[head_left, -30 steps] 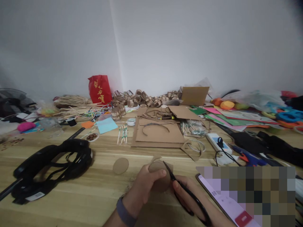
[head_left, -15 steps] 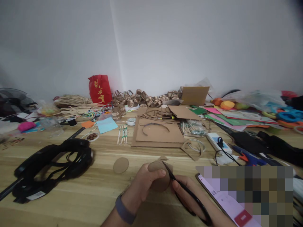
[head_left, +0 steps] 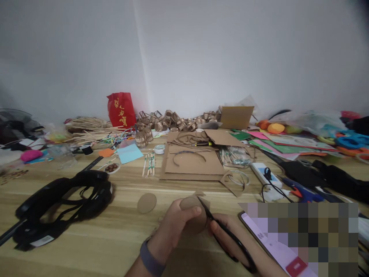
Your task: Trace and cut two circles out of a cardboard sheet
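Near the front of the table, my left hand [head_left: 175,221] is closed on a brown cardboard piece [head_left: 191,225] with a rounded edge, its thumb lying across the front. A wristband is on that wrist. My right hand [head_left: 226,232] grips a pair of black-handled scissors [head_left: 230,234]. The blades lie at the right edge of the cardboard, pointing up and left, and a pointed scrap juts out behind them. Part of the right fingers is hidden behind the handles. To the left, a cut cardboard disc [head_left: 147,203] rests flat on the table.
Flat cardboard sheets [head_left: 193,163] lie ahead, with a curved strip on top. A black strapped device [head_left: 63,207] stands at left. At right are a phone [head_left: 271,242], partly pixelated, and a blue glue gun [head_left: 305,192]. Small woven baskets [head_left: 178,121] pile against the wall.
The scissors' handles sit slightly closer together and the cardboard is nearly where it was. Both hands keep their places; the view has shifted very slightly.
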Available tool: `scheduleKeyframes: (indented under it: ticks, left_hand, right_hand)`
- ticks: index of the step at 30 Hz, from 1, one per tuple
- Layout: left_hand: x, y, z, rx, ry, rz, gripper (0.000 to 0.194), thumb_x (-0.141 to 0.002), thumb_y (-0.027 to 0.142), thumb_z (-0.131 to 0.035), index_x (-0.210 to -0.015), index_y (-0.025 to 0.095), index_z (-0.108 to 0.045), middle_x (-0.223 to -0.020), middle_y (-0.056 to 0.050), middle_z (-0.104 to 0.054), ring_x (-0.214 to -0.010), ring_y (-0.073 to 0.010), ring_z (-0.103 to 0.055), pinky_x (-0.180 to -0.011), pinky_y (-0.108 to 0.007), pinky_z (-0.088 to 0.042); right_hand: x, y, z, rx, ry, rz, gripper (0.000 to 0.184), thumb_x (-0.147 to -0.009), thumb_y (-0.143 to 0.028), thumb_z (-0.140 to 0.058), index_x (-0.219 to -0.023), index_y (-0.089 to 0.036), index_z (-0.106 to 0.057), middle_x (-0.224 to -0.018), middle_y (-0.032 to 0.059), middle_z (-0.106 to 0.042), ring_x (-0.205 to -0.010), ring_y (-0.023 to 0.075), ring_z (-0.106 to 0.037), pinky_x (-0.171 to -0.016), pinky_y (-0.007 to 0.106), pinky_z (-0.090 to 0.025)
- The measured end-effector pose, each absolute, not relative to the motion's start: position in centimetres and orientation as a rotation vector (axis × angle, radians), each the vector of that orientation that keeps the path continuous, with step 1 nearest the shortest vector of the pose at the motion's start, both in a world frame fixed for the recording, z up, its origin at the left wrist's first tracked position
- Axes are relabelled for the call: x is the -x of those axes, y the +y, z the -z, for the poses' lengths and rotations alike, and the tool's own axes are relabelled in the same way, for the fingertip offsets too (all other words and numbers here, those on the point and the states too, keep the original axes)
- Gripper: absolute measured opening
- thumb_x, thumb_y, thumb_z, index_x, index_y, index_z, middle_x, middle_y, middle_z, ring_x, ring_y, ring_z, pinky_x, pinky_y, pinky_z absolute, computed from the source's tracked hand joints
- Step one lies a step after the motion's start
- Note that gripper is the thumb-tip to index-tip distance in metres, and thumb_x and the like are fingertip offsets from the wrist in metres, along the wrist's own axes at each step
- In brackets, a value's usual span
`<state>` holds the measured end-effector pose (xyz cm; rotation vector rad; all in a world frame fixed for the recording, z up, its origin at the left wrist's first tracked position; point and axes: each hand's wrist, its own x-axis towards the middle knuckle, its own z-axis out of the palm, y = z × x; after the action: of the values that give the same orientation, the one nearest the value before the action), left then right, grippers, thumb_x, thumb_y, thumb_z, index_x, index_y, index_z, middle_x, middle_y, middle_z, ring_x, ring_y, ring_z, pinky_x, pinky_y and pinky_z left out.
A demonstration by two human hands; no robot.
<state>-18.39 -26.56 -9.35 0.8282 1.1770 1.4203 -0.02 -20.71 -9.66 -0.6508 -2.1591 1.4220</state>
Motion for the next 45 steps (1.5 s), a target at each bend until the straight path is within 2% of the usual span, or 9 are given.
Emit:
scheduleKeyframes:
  ticks: [2, 5, 10, 17, 22, 29, 36, 42, 45]
  left_hand:
    - [18.3, -26.5, 9.6, -0.846, 1.218, -1.433, 0.047, -0.062, 0.037, -0.084, -0.104, 0.016, -0.081, -0.104, -0.009, -0.081, -0.101, -0.0327, -0.07, -0.097, -0.043, -0.05]
    - [18.3, -26.4, 9.9, -0.863, 1.286, -1.418, 0.043, -0.061, 0.037, -0.084, -0.099, 0.016, -0.08, -0.095, -0.007, -0.081, -0.094, -0.0311, -0.069, -0.091, -0.041, -0.051]
    - [18.1, -26.5, 9.7, -0.879, 1.278, -1.407, 0.038, -0.062, 0.038, -0.084, -0.095, 0.019, -0.079, -0.091, -0.004, -0.079, -0.091, -0.0283, -0.068, -0.086, -0.038, -0.05]
    - [17.9, -26.5, 9.6, -0.874, 1.256, -1.392, 0.036, -0.061, 0.038, -0.084, -0.091, 0.018, -0.08, -0.085, -0.003, -0.078, -0.084, -0.0258, -0.065, -0.081, -0.036, -0.048]
    - [17.8, -26.7, 8.9, -0.843, 1.231, -1.39, 0.042, -0.059, 0.037, -0.083, -0.095, 0.017, -0.081, -0.089, -0.004, -0.079, -0.086, -0.0272, -0.067, -0.083, -0.038, -0.049]
    - [17.9, -26.6, 8.9, -0.841, 1.208, -1.376, 0.042, -0.058, 0.037, -0.084, -0.094, 0.017, -0.081, -0.089, -0.005, -0.079, -0.085, -0.0271, -0.067, -0.085, -0.038, -0.048]
    - [18.1, -26.4, 9.1, -0.854, 1.226, -1.358, 0.038, -0.056, 0.036, -0.084, -0.089, 0.017, -0.078, -0.085, -0.005, -0.078, -0.082, -0.0258, -0.067, -0.082, -0.037, -0.048]
    - [18.1, -26.6, 8.3, -0.926, 1.137, -1.363, 0.042, -0.057, 0.033, -0.084, -0.096, 0.017, -0.076, -0.088, -0.003, -0.077, -0.082, -0.0226, -0.066, -0.082, -0.033, -0.048]
    - [18.2, -26.6, 8.4, -0.932, 1.14, -1.35, 0.038, -0.058, 0.034, -0.085, -0.091, 0.018, -0.075, -0.085, -0.002, -0.076, -0.078, -0.0213, -0.064, -0.079, -0.032, -0.047]
  right_hand:
    - [0.4, -20.4, 9.3, 0.645, -2.17, -1.483, 0.075, -0.085, -0.095, -0.038, -0.071, -0.023, -0.053, -0.054, -0.0044, -0.042, -0.049, 0.0128, -0.037, -0.04, 0.027, -0.028]
    - [0.6, -20.2, 8.9, 0.66, -2.175, -1.547, 0.077, -0.083, -0.097, -0.037, -0.077, -0.022, -0.056, -0.053, -0.0064, -0.041, -0.044, 0.0111, -0.031, -0.038, 0.028, -0.022]
    - [0.4, -20.2, 9.0, 0.679, -2.177, -1.557, 0.08, -0.078, -0.101, -0.036, -0.075, -0.022, -0.053, -0.051, -0.0075, -0.039, -0.043, 0.0105, -0.03, -0.038, 0.027, -0.019]
    - [0.4, -20.2, 9.0, 0.681, -2.181, -1.55, 0.073, -0.083, -0.096, -0.04, -0.069, -0.025, -0.046, -0.052, -0.0064, -0.04, -0.043, 0.01, -0.028, -0.037, 0.028, -0.017]
    - [0.4, -20.4, 8.9, 0.713, -2.197, -1.551, 0.072, -0.085, -0.095, -0.037, -0.07, -0.026, -0.045, -0.05, -0.0071, -0.036, -0.041, 0.0104, -0.027, -0.035, 0.029, -0.016]
    - [0.3, -20.3, 8.9, 0.64, -2.187, -1.493, 0.072, -0.087, -0.093, -0.036, -0.069, -0.025, -0.049, -0.049, -0.0061, -0.039, -0.047, 0.013, -0.034, -0.041, 0.027, -0.025]
    - [0.3, -20.2, 8.6, 0.565, -2.19, -1.524, 0.075, -0.084, -0.095, -0.04, -0.078, -0.023, -0.056, -0.054, -0.0065, -0.044, -0.045, 0.011, -0.032, -0.04, 0.028, -0.024]
    - [0.5, -20.3, 8.6, 0.572, -2.191, -1.564, 0.073, -0.083, -0.096, -0.04, -0.072, -0.024, -0.049, -0.051, -0.0079, -0.039, -0.042, 0.0095, -0.029, -0.037, 0.028, -0.018]
    - [0.5, -20.5, 8.4, 0.58, -2.195, -1.569, 0.073, -0.083, -0.096, -0.038, -0.07, -0.025, -0.046, -0.052, -0.0077, -0.036, -0.043, 0.0096, -0.027, -0.037, 0.029, -0.017]
